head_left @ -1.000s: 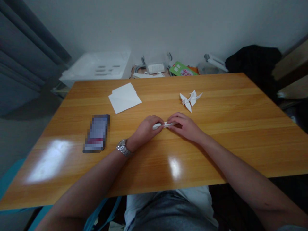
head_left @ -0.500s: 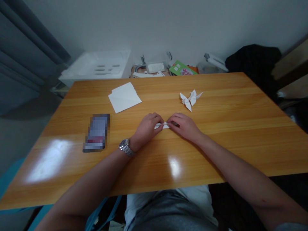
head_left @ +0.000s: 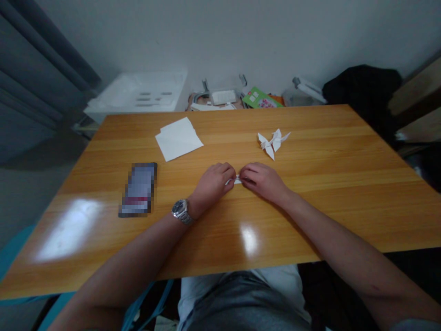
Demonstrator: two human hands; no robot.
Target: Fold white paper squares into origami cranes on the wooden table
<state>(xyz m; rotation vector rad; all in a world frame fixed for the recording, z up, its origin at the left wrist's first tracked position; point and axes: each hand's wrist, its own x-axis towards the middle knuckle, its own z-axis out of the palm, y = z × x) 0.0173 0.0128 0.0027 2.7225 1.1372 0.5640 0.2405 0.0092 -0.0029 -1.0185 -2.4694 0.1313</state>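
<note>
A small folded piece of white paper (head_left: 237, 179) lies between my two hands at the middle of the table, mostly covered by fingers. My left hand (head_left: 215, 180), with a metal watch (head_left: 181, 211) on its wrist, pinches the paper's left end. The other end is pinched by my right hand (head_left: 263, 179). Folded white paper cranes (head_left: 274, 143) rest just beyond my right hand. Farther back on the left lie some flat white paper sheets (head_left: 179, 139).
On the left of the wooden table (head_left: 344, 184) lies a pixelated phone-like object (head_left: 139, 189). Behind the far edge stand a white basin (head_left: 144, 92), a green booklet (head_left: 261, 98) and several loose items. A black cloth-like heap (head_left: 361, 89) sits at the back right.
My left hand has shifted slightly to the right, closer to my right hand. Less of the folded paper shows between the fingers.
</note>
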